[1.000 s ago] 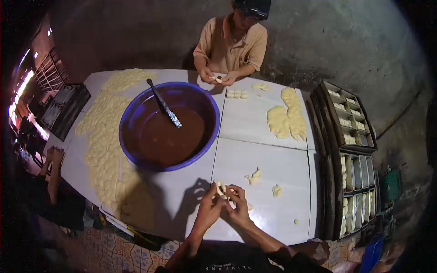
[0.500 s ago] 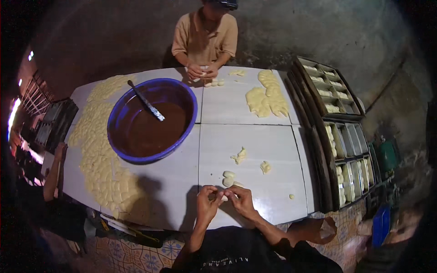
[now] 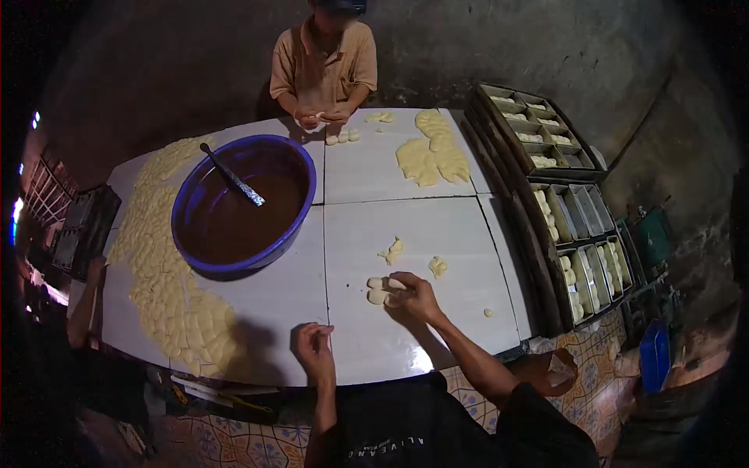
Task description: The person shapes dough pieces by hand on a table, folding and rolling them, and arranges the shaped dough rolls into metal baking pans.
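Observation:
My left hand hangs at the near side of the white tiled table, fingers loosely curled and apart, with nothing visible in them. Ahead and to the right, my right hand grips a pale dough ball at a small cluster of dough pieces. Two irregular scraps of dough lie just beyond it, and a small dough bit lies to the right.
A blue basin with brown filling and a utensil stands left, beside many flattened dough pieces. Tins of dough line the right. A co-worker shapes dough opposite, near flat dough sheets. Another person's arm is far left.
My hands have separated. My right hand has moved forward with dough to the pieces on the table; my left hand has drawn left and is now empty. The view has shifted.

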